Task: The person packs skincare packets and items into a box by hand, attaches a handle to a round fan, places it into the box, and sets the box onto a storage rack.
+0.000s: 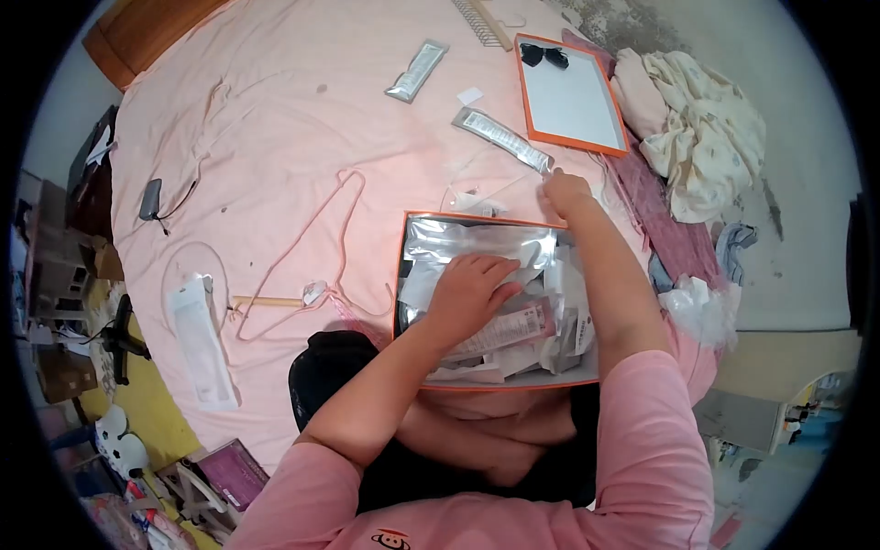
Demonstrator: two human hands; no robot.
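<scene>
One long silver packet (504,139) lies on the pink bedsheet (266,110) beyond the open box (513,384), its near end at the right hand (566,194). The fingers there are curled, but I can't tell whether they pinch the packet; the thumb is hard to make out. The left hand (472,293) lies over the box's contents, fingers loosely extended, gripping nothing I can see. Inside the box, one wide silver pouch (458,236) spans the far side; the other packets overlap too much to count, and the left hand and forearm cover some.

Farther beyond the box is a second silver packet (417,71), plus one orange-edged lid (576,103) holding one black item (544,57) too small to identify. To the box's left are one pink hanger (346,215) and, farther out, one white sleeve (203,344) and one small grey device (151,199). To its right sits one crumpled clear plastic bag (701,310), with bunched cream cloth (701,128) beyond that.
</scene>
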